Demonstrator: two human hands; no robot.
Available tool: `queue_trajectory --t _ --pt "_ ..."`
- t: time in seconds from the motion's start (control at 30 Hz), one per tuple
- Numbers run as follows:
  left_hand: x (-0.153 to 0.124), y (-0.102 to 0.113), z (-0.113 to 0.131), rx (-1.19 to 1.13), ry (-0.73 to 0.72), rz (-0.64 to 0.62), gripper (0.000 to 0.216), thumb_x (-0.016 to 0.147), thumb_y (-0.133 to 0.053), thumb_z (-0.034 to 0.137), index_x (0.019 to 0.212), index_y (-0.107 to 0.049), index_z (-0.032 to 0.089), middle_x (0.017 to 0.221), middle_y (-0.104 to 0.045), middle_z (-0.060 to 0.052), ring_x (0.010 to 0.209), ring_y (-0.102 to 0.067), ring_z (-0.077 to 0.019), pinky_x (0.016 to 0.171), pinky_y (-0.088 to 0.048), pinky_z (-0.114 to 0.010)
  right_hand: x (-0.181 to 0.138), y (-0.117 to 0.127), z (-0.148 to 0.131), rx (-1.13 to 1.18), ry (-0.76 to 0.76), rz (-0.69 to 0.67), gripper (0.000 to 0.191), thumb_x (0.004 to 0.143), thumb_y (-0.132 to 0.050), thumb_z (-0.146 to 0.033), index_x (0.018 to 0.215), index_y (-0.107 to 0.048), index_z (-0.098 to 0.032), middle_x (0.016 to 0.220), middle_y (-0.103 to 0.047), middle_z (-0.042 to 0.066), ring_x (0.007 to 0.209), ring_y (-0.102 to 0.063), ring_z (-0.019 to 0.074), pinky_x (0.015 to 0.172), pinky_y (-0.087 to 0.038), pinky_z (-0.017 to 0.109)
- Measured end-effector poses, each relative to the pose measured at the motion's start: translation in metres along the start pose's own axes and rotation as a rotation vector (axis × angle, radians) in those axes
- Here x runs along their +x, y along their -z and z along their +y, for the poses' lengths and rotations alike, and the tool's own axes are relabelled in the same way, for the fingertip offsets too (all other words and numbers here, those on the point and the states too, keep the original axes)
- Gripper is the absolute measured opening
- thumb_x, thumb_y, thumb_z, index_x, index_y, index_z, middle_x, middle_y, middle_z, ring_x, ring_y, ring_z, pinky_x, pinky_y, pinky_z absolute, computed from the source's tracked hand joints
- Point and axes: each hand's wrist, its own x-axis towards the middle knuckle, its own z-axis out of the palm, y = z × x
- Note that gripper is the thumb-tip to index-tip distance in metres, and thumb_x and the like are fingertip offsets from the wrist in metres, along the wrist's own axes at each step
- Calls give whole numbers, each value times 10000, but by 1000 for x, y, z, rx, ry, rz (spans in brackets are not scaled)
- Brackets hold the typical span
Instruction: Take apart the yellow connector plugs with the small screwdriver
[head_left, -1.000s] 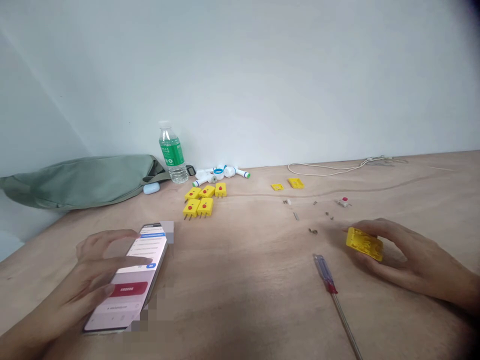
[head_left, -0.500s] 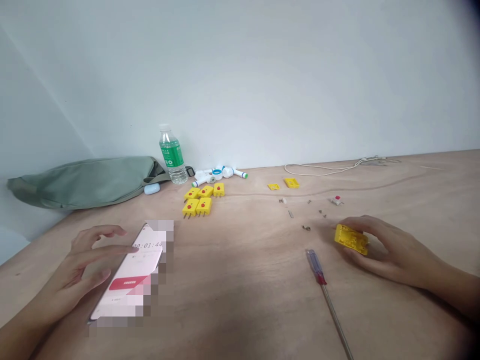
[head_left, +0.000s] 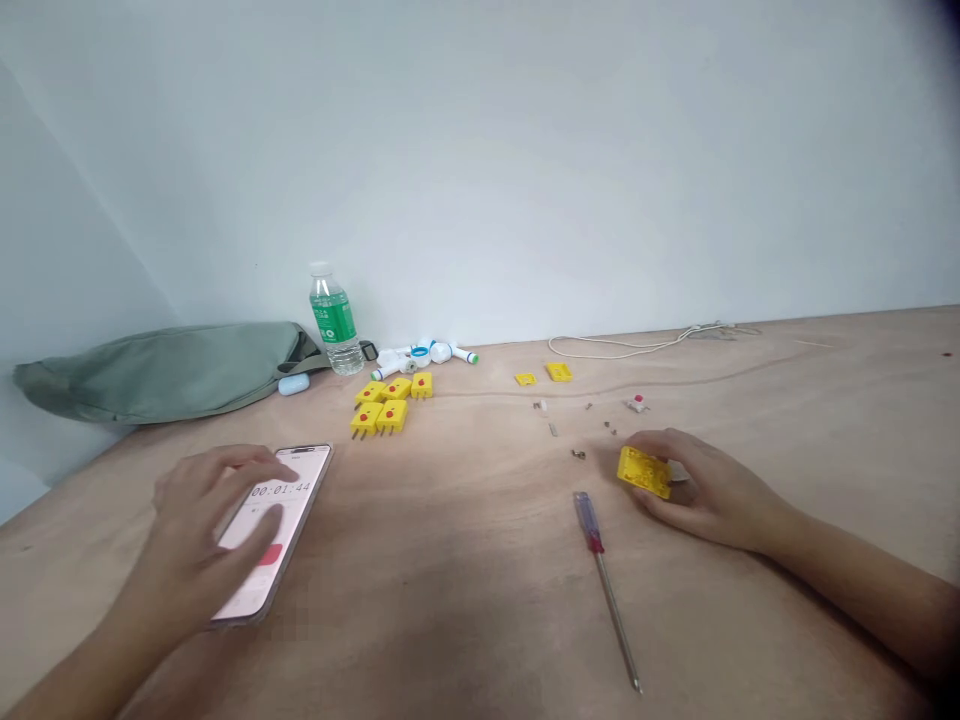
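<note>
The right hand has a yellow housing pinched between thumb and fingers, a narrow grip filled by the piece itself. The housing sits at about ten o'clock from the palm, out at the fingertips, raised off the wooden table, with its hollow, ribbed inside turned toward the viewer. The left hand holds nothing: its fingers are bent, with the thumb set apart from them, above a phone that lies toward three o'clock from the hand. Whether a fingertip actually meets the glass is hard to say from this angle.

The phone's screen shows 00:01:44 in large digits, with a red button lower down, partly covered by the thumb. Well off at ten o'clock from the housing, a clear bottle wears a green label with white characters too small to read.

Around the housing, a screwdriver has its clear handle at eight o'clock and its shaft pointing toward five. Small metal pieces lie at nine o'clock, and a small part with a red button is at twelve. Two yellow pieces rest near eleven, and five yellow plugs with red dots stand grouped between nine and ten.
</note>
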Motion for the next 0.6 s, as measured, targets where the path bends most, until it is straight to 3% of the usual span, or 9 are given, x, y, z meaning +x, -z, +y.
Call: queue_trajectory --t 0.1,0.2,0.33,0.47,0.6 --pt "8 -5 61 -22 -76 -132 266 778 -486 252 1041 -507 283 1137 -509 -64 1096 -437 -293 912 -305 -494 1 0 -2 20 -12 -4 375 776 -552 -345 1114 -455 -216 1057 -612 91 906 -619 219 754 -522 340" --pt "15 -13 119 -185 -125 -277 343 777 -497 241 1117 -471 274 1184 -502 -60 1144 -406 -269 956 -310 -453 1 0 -5 34 -23 0 375 773 -551 -318 1120 -460 -210 1067 -602 97 916 -610 220 757 -519 341" --pt "27 -29 177 -429 -143 -365 395 736 -509 195 1129 -467 209 1186 -492 -77 1130 -405 -252 984 -314 -419 2 -1 -6 64 -36 54 372 760 -564 -278 1115 -476 -212 1043 -599 86 925 -596 216 785 -506 347" --pt "39 -49 204 -563 -161 -335 411 681 -518 153 1089 -489 188 1133 -514 -67 1075 -431 -234 957 -336 -379 3 -4 -9 106 -6 191 343 752 -584 -255 1084 -510 -213 1037 -589 79 965 -569 210 809 -490 332" --pt "47 -63 205 -520 -177 -296 353 670 -518 145 1020 -520 187 1091 -539 -65 1045 -449 -242 937 -334 -388 9 4 -11 108 5 265 296 773 -573 -252 1064 -542 -209 996 -592 74 916 -571 198 765 -485 309"
